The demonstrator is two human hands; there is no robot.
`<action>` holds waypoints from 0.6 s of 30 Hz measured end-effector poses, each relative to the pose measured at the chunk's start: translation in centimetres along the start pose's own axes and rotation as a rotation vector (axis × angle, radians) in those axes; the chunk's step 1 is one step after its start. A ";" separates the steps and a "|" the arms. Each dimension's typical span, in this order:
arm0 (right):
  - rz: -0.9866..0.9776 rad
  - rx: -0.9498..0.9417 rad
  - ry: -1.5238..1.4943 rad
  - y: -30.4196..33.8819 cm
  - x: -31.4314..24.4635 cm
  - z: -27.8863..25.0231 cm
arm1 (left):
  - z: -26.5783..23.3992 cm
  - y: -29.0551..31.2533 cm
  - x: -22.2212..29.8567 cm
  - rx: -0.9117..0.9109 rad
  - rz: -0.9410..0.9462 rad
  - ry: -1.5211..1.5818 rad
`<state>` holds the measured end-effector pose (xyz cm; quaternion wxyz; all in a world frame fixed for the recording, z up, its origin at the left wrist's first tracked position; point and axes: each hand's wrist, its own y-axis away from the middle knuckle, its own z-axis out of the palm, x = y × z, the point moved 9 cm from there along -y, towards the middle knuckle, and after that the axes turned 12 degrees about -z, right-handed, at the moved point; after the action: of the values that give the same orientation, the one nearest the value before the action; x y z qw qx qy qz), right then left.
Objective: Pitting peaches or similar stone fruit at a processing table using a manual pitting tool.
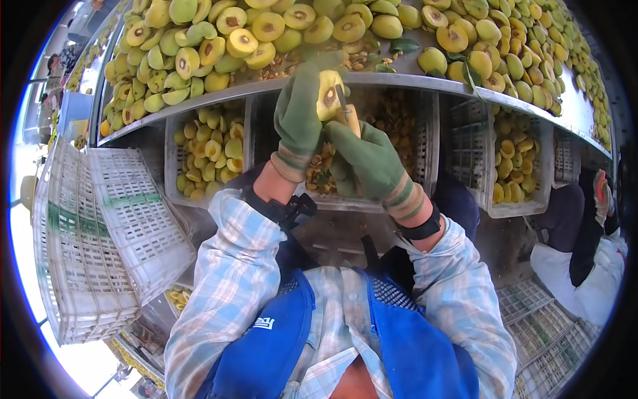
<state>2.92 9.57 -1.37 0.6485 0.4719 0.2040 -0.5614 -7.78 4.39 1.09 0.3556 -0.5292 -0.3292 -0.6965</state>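
Observation:
In a green glove, my left hand (297, 110) grips a cut yellow stone-fruit half (327, 100), its brown pit hollow facing right. Wrapped in the same kind of glove, my right hand (369, 159) is closed on a small knife (349, 121) with a light wooden handle. The dark blade lies against the cut face of the fruit. Both hands are close together, just in front of the metal edge of the work table (392, 79). Beneath them, a crate (425, 149) holds pits and scraps, partly hidden by my hands.
Heaped yellow-green fruit (266, 26), some halved, covers the table, with loose pits and leaves. Crates of fruit halves stand below at left (209, 149) and right (515, 156). Stacked white crates (100, 226) lean at my left. Another person's gloved hand (603, 193) shows at far right.

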 end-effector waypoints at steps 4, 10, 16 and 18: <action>-0.008 -0.013 -0.017 0.2 -0.1 0.2 | 0.3 0.1 -0.5 -0.003 -0.062 0.059; 0.049 -0.114 0.056 0.6 -0.3 0.0 | 0.2 0.1 -1.1 -0.038 -0.069 0.018; 0.005 -0.048 -0.156 0.7 0.8 0.3 | 1.2 0.6 -0.7 -0.052 -0.028 -0.031; -0.001 -0.074 -0.225 0.8 0.7 0.3 | 1.3 0.7 -0.6 -0.060 -0.009 0.002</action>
<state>3.73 8.85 -1.48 0.6839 0.3815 0.1506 -0.6033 -6.41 5.21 0.83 0.3368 -0.5374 -0.3100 -0.7083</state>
